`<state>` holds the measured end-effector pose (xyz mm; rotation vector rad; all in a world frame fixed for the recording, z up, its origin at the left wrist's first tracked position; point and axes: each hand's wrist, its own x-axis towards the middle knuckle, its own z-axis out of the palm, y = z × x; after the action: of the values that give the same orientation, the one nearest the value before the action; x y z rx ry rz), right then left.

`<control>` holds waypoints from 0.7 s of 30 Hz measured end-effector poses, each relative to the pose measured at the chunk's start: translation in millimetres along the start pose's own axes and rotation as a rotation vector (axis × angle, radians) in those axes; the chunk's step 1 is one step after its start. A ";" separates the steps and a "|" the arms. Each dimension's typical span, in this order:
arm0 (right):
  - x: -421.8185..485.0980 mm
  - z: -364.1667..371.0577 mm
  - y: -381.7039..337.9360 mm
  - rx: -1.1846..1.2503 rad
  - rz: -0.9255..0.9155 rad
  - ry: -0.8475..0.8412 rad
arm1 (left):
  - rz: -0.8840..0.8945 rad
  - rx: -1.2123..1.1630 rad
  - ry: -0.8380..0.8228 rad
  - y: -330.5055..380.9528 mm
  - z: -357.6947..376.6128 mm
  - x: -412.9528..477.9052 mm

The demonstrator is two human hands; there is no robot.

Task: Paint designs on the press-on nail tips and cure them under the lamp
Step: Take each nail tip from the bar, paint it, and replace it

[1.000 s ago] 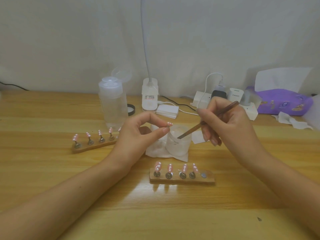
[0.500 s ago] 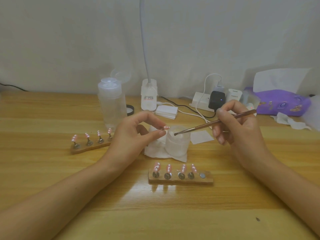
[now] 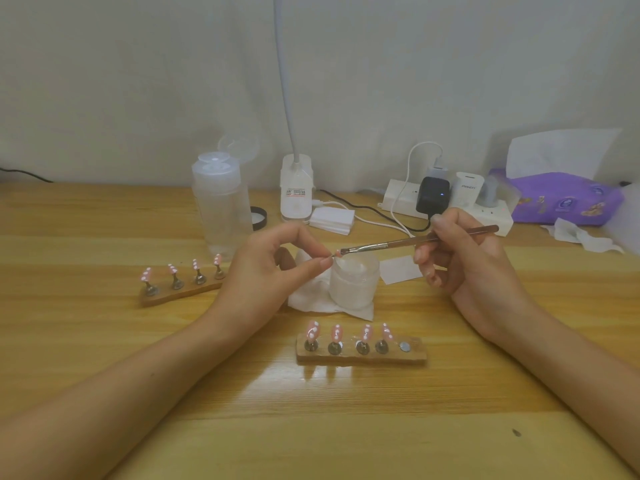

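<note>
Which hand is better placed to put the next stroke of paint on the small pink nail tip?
The right hand. It already holds the thin brown brush, with the bristles almost at the small pink nail tip. The left hand is busy pinching that tip above the frosted jar.

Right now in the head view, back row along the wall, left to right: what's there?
Clear pump bottle → black-rimmed lid → white lamp base → white power strip with black charger → purple tissue pack.
</note>
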<state>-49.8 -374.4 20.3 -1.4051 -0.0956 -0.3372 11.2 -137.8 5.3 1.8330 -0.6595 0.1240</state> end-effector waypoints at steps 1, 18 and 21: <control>0.0 0.5 0.0 -0.007 -0.008 -0.002 | 0.003 0.002 0.001 0.0 -0.1 0.0; -2.0 3.0 1.1 -0.095 -0.040 0.040 | 0.056 0.015 -0.013 -1.0 0.1 0.9; -1.6 2.3 0.6 -0.062 -0.072 0.030 | 0.074 0.030 -0.010 -0.5 0.4 0.5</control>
<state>-50.8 -371.8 19.7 -1.4596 -0.1123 -0.4240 11.9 -138.3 4.9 1.8399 -0.7358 0.1750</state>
